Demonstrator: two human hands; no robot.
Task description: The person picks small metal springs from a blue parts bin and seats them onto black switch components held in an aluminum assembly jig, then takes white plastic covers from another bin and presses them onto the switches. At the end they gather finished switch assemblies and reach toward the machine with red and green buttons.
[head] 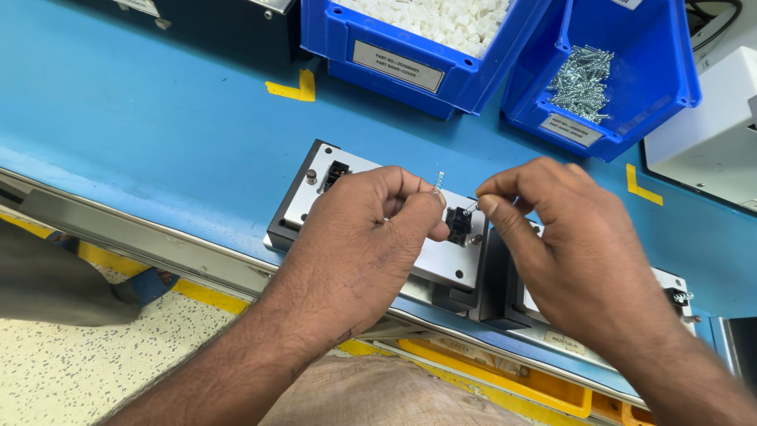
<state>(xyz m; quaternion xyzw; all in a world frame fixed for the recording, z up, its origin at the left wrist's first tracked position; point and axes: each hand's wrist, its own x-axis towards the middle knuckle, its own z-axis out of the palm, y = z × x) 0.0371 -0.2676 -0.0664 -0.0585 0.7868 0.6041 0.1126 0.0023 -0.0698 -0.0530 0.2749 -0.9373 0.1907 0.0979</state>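
My left hand rests over a grey metal fixture plate and pinches a small coiled metal spring that sticks up between thumb and forefinger. My right hand pinches another tiny spring and holds its tip at a small black part seated in the fixture. A second black part sits in a pocket at the plate's left end.
A blue bin of small white parts and a blue bin of metal springs stand at the back of the blue table. A white box is at the right. Another black fixture block lies under my right hand.
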